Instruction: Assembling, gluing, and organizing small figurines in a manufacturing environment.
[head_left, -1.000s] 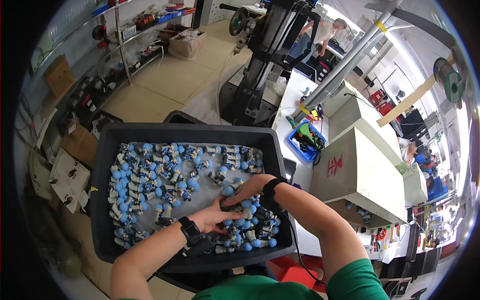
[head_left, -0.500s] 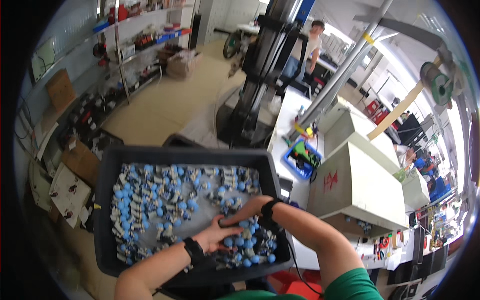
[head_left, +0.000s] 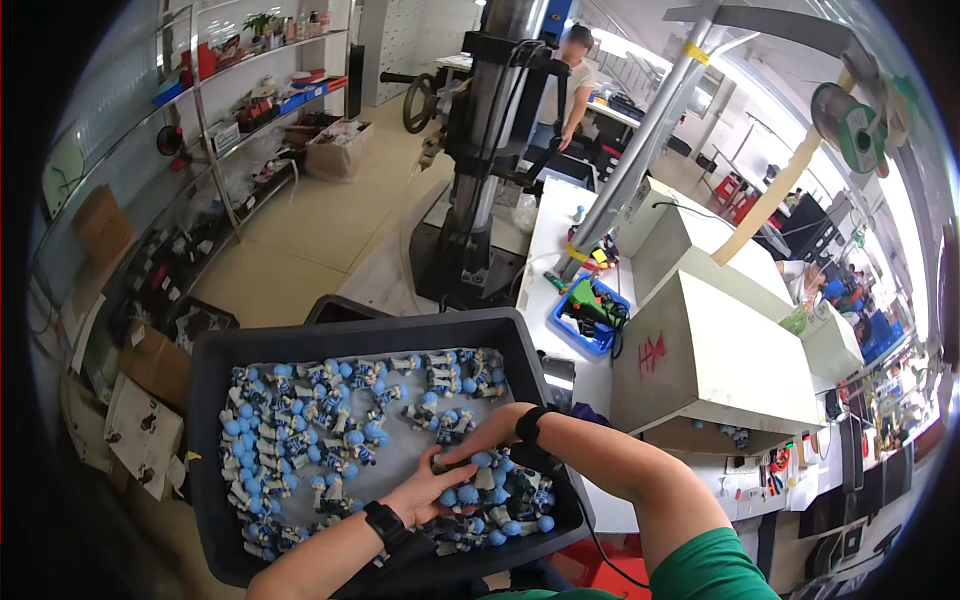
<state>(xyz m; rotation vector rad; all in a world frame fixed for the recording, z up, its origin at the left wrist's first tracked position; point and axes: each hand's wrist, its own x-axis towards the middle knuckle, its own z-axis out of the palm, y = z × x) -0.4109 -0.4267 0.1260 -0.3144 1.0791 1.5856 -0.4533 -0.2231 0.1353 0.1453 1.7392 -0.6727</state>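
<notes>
A dark grey plastic bin in front of me holds many small figurines with round blue heads and blue-and-white bodies, lying in rows and loose heaps. At the bin's lower right, my left hand curls around a cluster of blue-headed figurines, thumb on top and the other fingers partly hidden beneath. Just above it, my right hand reaches in from the right, its fingers closed by a figurine at the left fingertips; its fingertips are partly hidden. Both wrists wear dark bands.
Right of the bin, a white worktable carries a blue basket of tools and a large pale box housing. A black press-like machine stands beyond the bin. Shelving lines the left. Another person stands at the back.
The view has shifted, so the bin and the background sit differently in it. Both hands stay close together over the same lower-right heap, with small finger movements.
</notes>
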